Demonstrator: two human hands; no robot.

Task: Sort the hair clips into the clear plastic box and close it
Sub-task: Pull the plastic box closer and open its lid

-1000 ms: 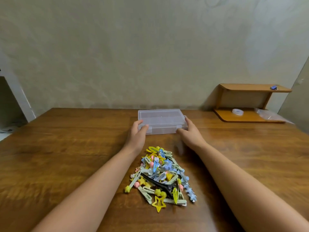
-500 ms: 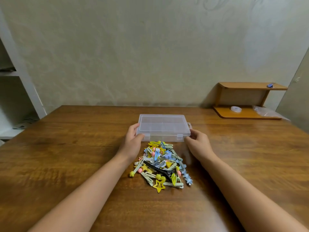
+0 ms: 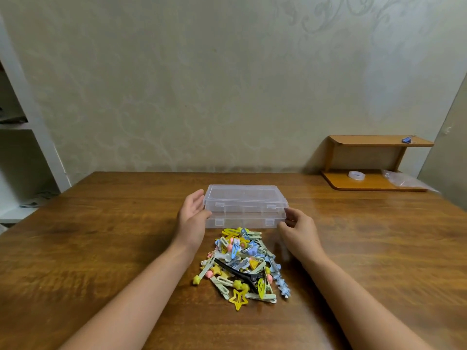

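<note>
The clear plastic box (image 3: 243, 221) lies on the wooden table (image 3: 101, 236), straight ahead of me. Its lid (image 3: 243, 197) stands lifted a little at the front, leaving a gap above the base. My left hand (image 3: 193, 217) holds the box's left end, thumb on the base and fingers up beside the lid. The right front corner is gripped by my right hand (image 3: 299, 228) with curled fingers. A heap of colourful hair clips (image 3: 242, 263) lies just in front of the box, between my forearms.
A small wooden shelf (image 3: 369, 181) at the table's back right carries a roll of tape (image 3: 356, 175), a plastic bag (image 3: 401, 179) and a small blue thing (image 3: 407, 140) on top. White shelving (image 3: 38, 137) stands off the table's left side.
The box has been drawn nearer to the clip heap, and its lid has come up at the front. Both hands stayed at the box's ends.
</note>
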